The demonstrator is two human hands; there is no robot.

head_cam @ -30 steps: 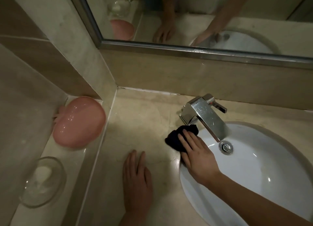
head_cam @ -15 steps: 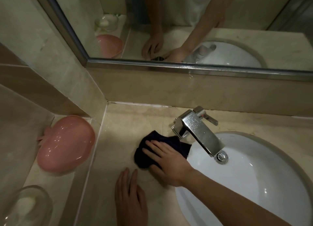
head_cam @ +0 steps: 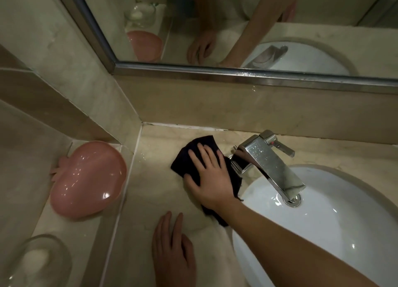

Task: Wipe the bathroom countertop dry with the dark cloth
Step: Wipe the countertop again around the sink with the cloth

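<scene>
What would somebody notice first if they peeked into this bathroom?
Probably the right hand pressing a dark cloth flat on the beige countertop, just left of the shiny faucet. Next, the big pink dish on the lower ledge at the left, and the white sink at the right.

Cloth (head_cam: pixel 195 155) lies on countertop (head_cam: pixel 150 192), left of faucet (head_cam: pixel 271 164), behind left hand (head_cam: pixel 172 252).
</scene>
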